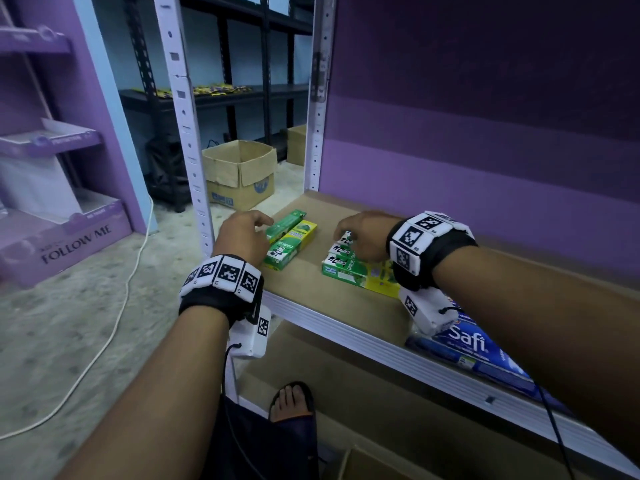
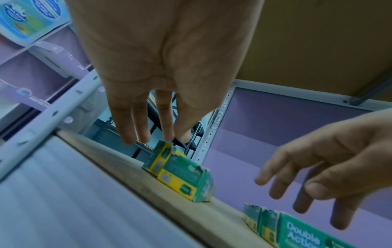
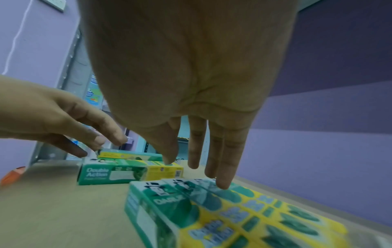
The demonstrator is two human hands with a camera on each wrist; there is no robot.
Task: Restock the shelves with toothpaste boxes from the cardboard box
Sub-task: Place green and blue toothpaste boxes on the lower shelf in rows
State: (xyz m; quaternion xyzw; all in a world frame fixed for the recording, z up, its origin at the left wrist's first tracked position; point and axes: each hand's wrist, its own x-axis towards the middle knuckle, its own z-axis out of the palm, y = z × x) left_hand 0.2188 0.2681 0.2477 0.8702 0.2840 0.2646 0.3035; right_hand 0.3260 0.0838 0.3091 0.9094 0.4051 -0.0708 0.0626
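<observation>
L hand (image 2: 161, 70) fingertips (image 2: 167, 135) just above toothpaste boxes (image 2: 180, 174).

Dim indoor light, cool blue-purple cast in all views. Head view fairly sharp at centre, wide-angle bending at the edges; upper purple panel (image 1: 485, 57) deep in shadow. Both wrist views soft and smeared: toothpaste boxes (image 3: 222, 218) blurred near the lens, palms close and out of focus. No glare.

blue safi pack (image 1: 478, 344) lower shelf; white cable (image 1: 114, 327) on floor.
</observation>
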